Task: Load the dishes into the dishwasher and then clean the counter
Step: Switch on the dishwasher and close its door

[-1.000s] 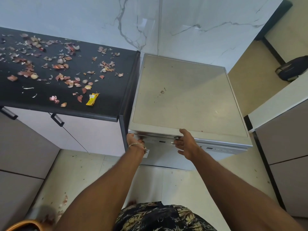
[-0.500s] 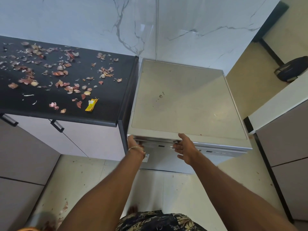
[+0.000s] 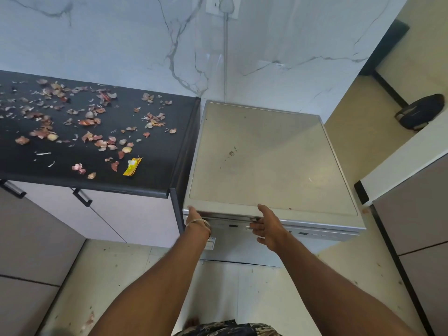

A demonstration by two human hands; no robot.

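Both hands sit at the top front edge of the dishwasher [image 3: 271, 161], which stands on the floor just right of the black counter [image 3: 155, 170], touching or nearly touching its end. The left hand [image 3: 195, 215], bracelet on the wrist, reaches under the lip at the door's left corner; its fingers are hidden, so the grip can't be told. The right hand [image 3: 266, 225] has its thumb up on the top edge and its fingers curled into the handle slot of the door, gripping it. The door looks closed or barely cracked. The counter is strewn with onion peels [image 3: 89, 122] and a yellow wrapper [image 3: 132, 166] near its front edge. A dark bag [image 3: 420, 111] lies on the floor at far right.
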